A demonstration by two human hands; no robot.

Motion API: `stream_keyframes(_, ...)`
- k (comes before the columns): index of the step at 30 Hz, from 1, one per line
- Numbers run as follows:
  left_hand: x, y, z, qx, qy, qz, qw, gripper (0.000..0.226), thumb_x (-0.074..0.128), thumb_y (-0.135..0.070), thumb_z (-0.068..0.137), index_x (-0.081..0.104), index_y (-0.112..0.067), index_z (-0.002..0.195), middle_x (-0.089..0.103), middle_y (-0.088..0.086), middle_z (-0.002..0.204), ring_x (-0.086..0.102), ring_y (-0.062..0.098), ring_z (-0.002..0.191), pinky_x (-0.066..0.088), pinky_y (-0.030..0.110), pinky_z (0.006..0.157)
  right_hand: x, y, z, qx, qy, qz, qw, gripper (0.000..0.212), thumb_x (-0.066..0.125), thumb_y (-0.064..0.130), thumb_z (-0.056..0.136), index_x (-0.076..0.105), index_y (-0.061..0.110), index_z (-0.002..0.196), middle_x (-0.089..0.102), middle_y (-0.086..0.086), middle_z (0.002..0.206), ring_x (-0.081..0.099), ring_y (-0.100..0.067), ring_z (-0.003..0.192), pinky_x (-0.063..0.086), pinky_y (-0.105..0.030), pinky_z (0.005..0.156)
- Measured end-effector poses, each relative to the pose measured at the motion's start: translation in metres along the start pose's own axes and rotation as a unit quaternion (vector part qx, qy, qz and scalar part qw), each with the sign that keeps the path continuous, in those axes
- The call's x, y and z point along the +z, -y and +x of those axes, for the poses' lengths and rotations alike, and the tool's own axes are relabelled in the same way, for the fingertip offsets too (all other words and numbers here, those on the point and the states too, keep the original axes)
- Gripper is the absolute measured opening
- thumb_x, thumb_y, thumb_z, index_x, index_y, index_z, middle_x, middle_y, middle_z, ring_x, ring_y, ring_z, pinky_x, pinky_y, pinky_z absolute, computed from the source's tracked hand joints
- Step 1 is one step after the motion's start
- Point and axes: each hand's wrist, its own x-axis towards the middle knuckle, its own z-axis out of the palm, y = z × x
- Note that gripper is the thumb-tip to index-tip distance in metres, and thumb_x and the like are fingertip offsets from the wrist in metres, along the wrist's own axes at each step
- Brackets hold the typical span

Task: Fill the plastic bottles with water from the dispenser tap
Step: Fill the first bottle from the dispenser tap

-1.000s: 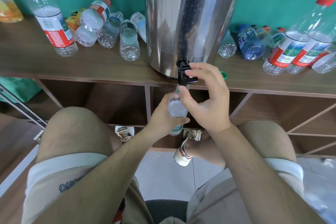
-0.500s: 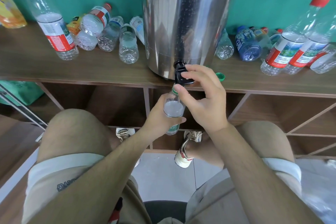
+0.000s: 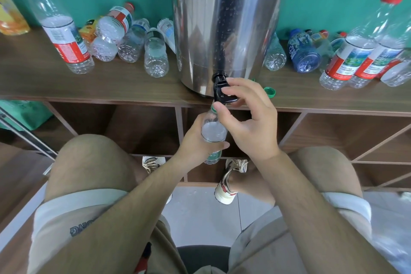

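Observation:
A tall steel water dispenser (image 3: 224, 22) stands on the wooden shelf (image 3: 124, 87). Its black tap (image 3: 221, 91) juts over the shelf's front edge. My left hand (image 3: 195, 142) grips a small clear bottle (image 3: 213, 133) with a green label, its open mouth right under the tap. Water fills the bottle up to about the shoulder. My right hand (image 3: 246, 115) pinches the tap lever, with fingers on top and the thumb beneath. A green cap (image 3: 269, 91) lies on the shelf just right of the tap.
Several empty bottles (image 3: 133, 42) lie left of the dispenser, beside an upright red-capped bottle (image 3: 60, 29). More bottles (image 3: 304, 51) lie on the right, with upright red-label ones (image 3: 353, 55). Open cubbies sit below the shelf. My knees and shoes are under my arms.
The water level in the small bottle has risen. Both hands keep their hold at the tap; only the camera has shifted slightly.

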Motion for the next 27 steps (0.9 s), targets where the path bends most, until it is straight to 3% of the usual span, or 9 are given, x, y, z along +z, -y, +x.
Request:
stream_keyframes(3, -0.001, 0.003, -0.001, 0.001, -0.001, -0.005, 1.0, 0.09, 0.095, -0.036, 0.066, 0.046, -0.031, 0.141, 0.061, -0.009, 0.131, 0.061, 0.016, 0.124, 0.054, 0.051, 0.106, -0.002, 0.0, 0.002, 0.011, 0.0, -0.004, 1.0, 0.024, 0.072, 0.017, 0.096, 0.074, 0.004, 0.116, 0.069, -0.005, 0.13, 0.065, -0.017, 0.124, 0.06, -0.033, 0.089)
stream_keyframes(7, -0.002, 0.003, -0.001, -0.001, 0.004, 0.001, 1.0, 0.088, 0.095, -0.032, 0.071, 0.043, -0.038, 0.142, 0.059, -0.012, 0.132, 0.059, 0.014, 0.126, 0.053, 0.049, 0.107, -0.008, 0.0, 0.004, 0.027, 0.015, -0.005, 1.0, 0.027, 0.059, 0.01, 0.102, 0.069, 0.006, 0.127, 0.068, -0.002, 0.133, 0.063, -0.011, 0.126, 0.051, -0.019, 0.096)
stream_keyframes(12, -0.001, 0.003, 0.0, -0.003, 0.001, -0.006, 1.0, 0.087, 0.096, -0.027, 0.072, 0.045, -0.035, 0.142, 0.061, -0.011, 0.131, 0.06, 0.015, 0.125, 0.054, 0.049, 0.107, -0.005, -0.001, -0.001, -0.007, 0.028, -0.008, 1.0, 0.027, 0.059, 0.013, 0.104, 0.069, 0.0, 0.124, 0.062, -0.011, 0.139, 0.059, -0.015, 0.131, 0.055, -0.023, 0.093)
stream_keyframes(17, -0.001, 0.005, 0.001, -0.003, -0.002, -0.011, 1.0, 0.086, 0.096, -0.032, 0.071, 0.045, -0.038, 0.14, 0.061, -0.016, 0.129, 0.06, 0.011, 0.124, 0.053, 0.049, 0.107, -0.007, -0.007, -0.004, -0.03, 0.048, -0.007, 0.998, 0.032, 0.058, 0.003, 0.098, 0.066, -0.002, 0.128, 0.059, -0.014, 0.143, 0.057, -0.021, 0.134, 0.057, -0.028, 0.094)
stream_keyframes(23, 0.001, 0.006, 0.001, 0.002, -0.001, -0.029, 1.0, 0.088, 0.095, -0.03, 0.068, 0.047, -0.033, 0.141, 0.062, -0.009, 0.131, 0.061, 0.019, 0.126, 0.052, 0.054, 0.108, -0.004, -0.005, -0.007, -0.011, 0.036, -0.008, 0.999, 0.04, 0.053, -0.003, 0.093, 0.066, 0.004, 0.13, 0.06, 0.001, 0.138, 0.058, -0.015, 0.131, 0.053, -0.027, 0.097)
stream_keyframes(27, 0.0, 0.008, -0.001, 0.01, -0.008, -0.019, 1.0, 0.088, 0.097, -0.034, 0.068, 0.046, -0.037, 0.139, 0.062, -0.014, 0.129, 0.061, 0.013, 0.124, 0.053, 0.051, 0.107, -0.004, -0.006, -0.008, -0.006, 0.041, -0.012, 0.999, 0.042, 0.052, -0.004, 0.093, 0.066, 0.003, 0.132, 0.059, 0.005, 0.139, 0.057, -0.016, 0.132, 0.05, -0.024, 0.1)
